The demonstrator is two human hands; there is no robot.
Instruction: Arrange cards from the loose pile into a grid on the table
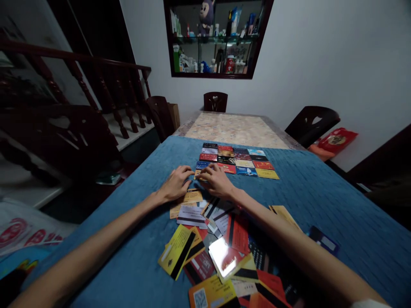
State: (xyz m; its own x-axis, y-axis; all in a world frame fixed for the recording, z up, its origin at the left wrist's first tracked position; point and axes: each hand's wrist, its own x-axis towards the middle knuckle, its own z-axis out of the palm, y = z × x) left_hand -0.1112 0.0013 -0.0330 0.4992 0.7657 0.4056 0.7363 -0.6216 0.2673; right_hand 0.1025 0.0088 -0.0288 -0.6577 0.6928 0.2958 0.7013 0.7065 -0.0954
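I am pressing both grips, left hand (176, 184) and right hand (217, 180), fingers flat and unclenched, onto one card (198, 172); thin, stiff, slippery, probably best lifted by its edge.

Cards (221, 239): print too blurred to read.

A grid of plastic cards (237, 161) lies in neat rows on the blue quilted cloth (321, 192) covering the counter, far of a loose heap of overlapping plastic cards (221, 248) at the near edge. Both hands, left hand (176, 184) and right hand (216, 180), rest between them, at the grid's near left corner. Dark wooden chairs (215, 102) stand around the far end.
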